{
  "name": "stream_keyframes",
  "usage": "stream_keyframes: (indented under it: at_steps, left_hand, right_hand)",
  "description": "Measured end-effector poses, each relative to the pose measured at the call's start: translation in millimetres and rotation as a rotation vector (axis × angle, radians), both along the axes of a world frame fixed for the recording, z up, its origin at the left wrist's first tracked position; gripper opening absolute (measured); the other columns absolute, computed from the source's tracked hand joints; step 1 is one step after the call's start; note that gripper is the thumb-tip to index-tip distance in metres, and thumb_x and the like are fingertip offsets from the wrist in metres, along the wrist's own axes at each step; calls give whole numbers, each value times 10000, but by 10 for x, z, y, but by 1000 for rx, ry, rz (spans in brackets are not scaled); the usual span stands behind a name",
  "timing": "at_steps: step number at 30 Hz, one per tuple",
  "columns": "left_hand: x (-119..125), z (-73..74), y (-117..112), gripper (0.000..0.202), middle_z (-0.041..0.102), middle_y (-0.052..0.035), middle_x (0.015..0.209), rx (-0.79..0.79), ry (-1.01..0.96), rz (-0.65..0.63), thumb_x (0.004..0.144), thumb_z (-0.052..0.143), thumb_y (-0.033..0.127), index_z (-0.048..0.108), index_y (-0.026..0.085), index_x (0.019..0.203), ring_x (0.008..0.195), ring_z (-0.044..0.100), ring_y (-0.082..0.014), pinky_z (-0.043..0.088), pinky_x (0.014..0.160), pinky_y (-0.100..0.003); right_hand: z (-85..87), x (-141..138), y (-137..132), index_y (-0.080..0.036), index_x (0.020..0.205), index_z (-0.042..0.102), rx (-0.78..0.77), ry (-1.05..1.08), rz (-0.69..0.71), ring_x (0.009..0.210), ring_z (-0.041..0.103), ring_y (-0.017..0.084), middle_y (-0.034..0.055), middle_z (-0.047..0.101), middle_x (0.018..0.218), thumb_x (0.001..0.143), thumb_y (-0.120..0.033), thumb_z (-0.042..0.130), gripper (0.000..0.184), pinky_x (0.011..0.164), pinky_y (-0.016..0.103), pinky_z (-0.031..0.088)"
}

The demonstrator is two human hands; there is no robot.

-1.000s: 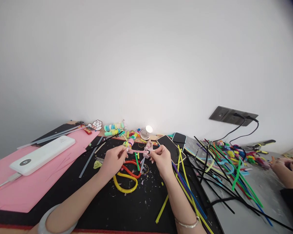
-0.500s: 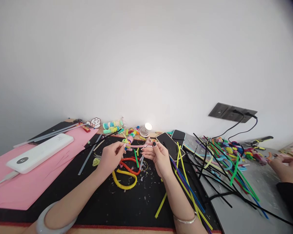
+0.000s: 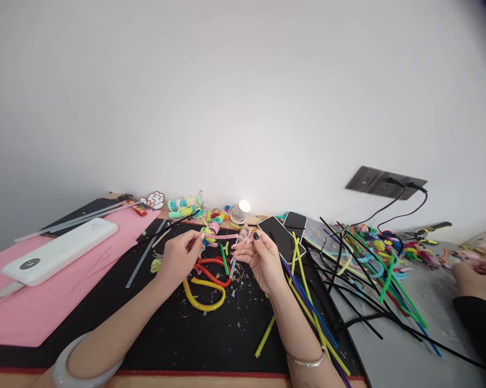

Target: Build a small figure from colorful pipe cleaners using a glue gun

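Note:
My left hand (image 3: 179, 257) pinches one end of a pink pipe cleaner (image 3: 223, 236) above the black mat (image 3: 178, 328). A small coiled piece in yellow, pink and green (image 3: 209, 232) sits at that end. My right hand (image 3: 261, 257) pinches the other end, where a pale pink fuzzy lump (image 3: 244, 234) hangs. Both hands are closed on it, a little above the mat. Under them lie a yellow bent pipe cleaner (image 3: 205, 293) and a red one (image 3: 211, 270).
A white power bank (image 3: 59, 250) rests on pink paper (image 3: 36, 302) at the left. Two phones (image 3: 285, 233) lie behind my right hand. Several loose black, green and yellow pipe cleaners (image 3: 360, 280) spread to the right. Another person's hand (image 3: 471, 275) works at the far right.
My hands have lifted slightly and drawn a bit closer together with the pink pipe cleaner. My right palm has turned more upward. The view has tilted up a little.

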State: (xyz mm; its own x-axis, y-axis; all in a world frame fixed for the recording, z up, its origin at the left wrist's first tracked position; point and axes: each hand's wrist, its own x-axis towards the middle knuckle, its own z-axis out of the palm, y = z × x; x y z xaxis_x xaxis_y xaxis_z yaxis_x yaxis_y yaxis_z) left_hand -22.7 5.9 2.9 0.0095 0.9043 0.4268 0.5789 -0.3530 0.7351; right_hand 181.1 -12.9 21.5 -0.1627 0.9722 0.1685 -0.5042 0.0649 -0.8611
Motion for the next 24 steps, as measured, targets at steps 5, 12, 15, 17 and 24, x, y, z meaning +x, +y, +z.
stream_keyframes:
  at_steps: [5, 12, 15, 17, 24]
  left_hand:
    - [-9, -24, 9, 300, 568, 27, 542, -11, -4, 3, 905, 440, 393, 543, 210, 691, 506, 552, -143, 415, 552, -250]
    - [0, -6, 9, 306, 575, 24, 543, -19, -12, 2, 901, 438, 402, 545, 210, 689, 508, 556, -147, 419, 554, -255]
    - [4, 5, 0, 304, 576, 21, 541, -19, -9, 4, 898, 437, 399, 550, 208, 690, 508, 552, -149, 417, 553, -255]
    - [3, 3, -2, 300, 577, 19, 544, -19, -9, 1, 898, 437, 394, 554, 208, 693, 510, 551, -149, 413, 549, -254]
    - [4, 3, 4, 295, 569, 24, 531, -22, -15, 9, 893, 442, 393, 546, 212, 685, 500, 552, -149, 409, 543, -254]
  right_hand:
    - [-5, 6, -14, -206, 784, 507, 24, 3, 30, 651, 713, 157, 46, 726, 757, 823, -498, 667, 335, 617, 234, 572]
    - [26, -4, -27, -215, 816, 510, 6, -21, 8, 656, 717, 160, 34, 738, 760, 731, -399, 782, 340, 612, 237, 581]
    - [26, -26, -19, -206, 809, 534, -2, -58, -41, 627, 708, 158, 15, 742, 727, 616, -275, 862, 387, 605, 241, 580]
    - [11, -37, -8, -201, 800, 550, 6, -89, -80, 568, 686, 148, -4, 732, 673, 576, -227, 873, 394, 581, 237, 566]
    - [-54, -27, 30, -183, 783, 583, 40, -159, -135, 440, 529, 71, -63, 620, 540, 649, -221, 818, 273, 472, 168, 418]
